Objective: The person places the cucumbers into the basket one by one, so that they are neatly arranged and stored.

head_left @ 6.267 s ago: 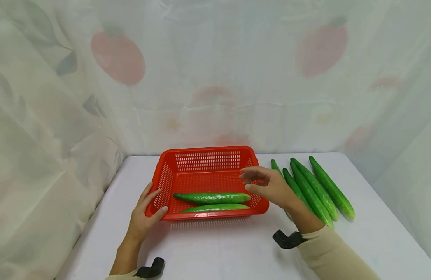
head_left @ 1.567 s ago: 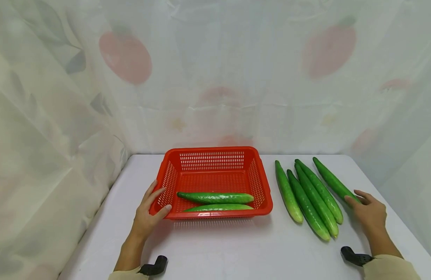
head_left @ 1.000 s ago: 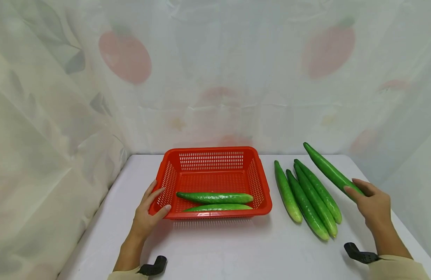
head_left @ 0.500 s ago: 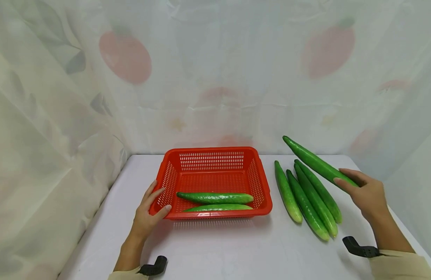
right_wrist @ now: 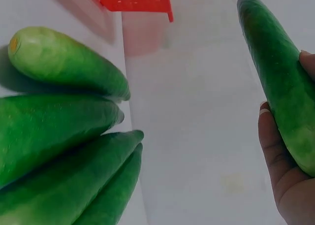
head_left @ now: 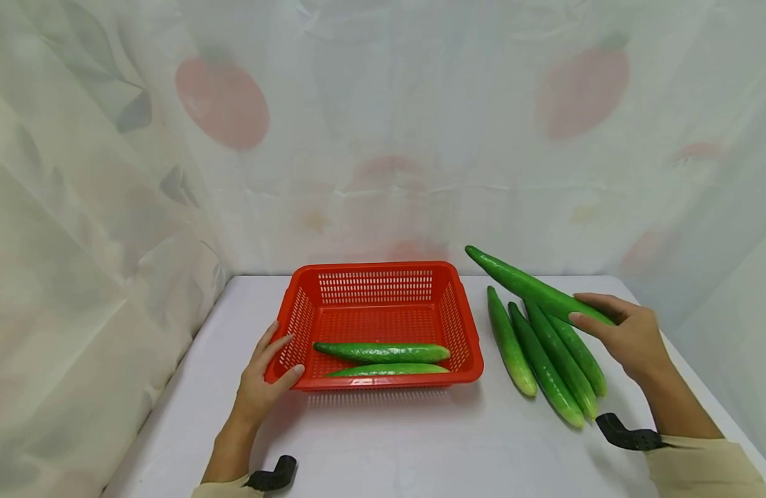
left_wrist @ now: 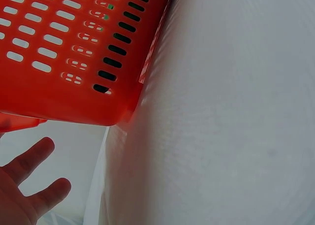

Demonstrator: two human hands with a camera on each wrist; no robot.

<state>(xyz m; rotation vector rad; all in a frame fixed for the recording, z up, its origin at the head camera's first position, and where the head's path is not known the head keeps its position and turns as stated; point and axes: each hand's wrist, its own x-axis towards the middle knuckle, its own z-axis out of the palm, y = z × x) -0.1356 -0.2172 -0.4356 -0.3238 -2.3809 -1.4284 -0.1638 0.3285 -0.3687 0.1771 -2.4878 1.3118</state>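
My right hand (head_left: 634, 339) grips a long green cucumber (head_left: 526, 285) near its right end, thumb on the near side. The cucumber is raised above the table, tilted, its far tip pointing up and left toward the basket's back right corner. In the right wrist view the fingers wrap the cucumber (right_wrist: 278, 77). My left hand (head_left: 258, 387) rests at the left front corner of a red plastic basket (head_left: 377, 382), fingers spread along its left side and thumb over the rim. Two cucumbers, one (head_left: 383, 352) behind another (head_left: 389, 370), lie crosswise in the basket's front half.
Several cucumbers (head_left: 547, 366) lie on the white table (head_left: 420, 443) right of the basket, stems pointing away; the leftmost cucumber (head_left: 510, 339) lies slightly apart. A printed curtain (head_left: 383, 138) hangs behind the table and along both sides.
My right hand went from over the basket to the rightmost cucumber, took hold of it, lifted it and carried it left above the others. My left hand stays at the basket.
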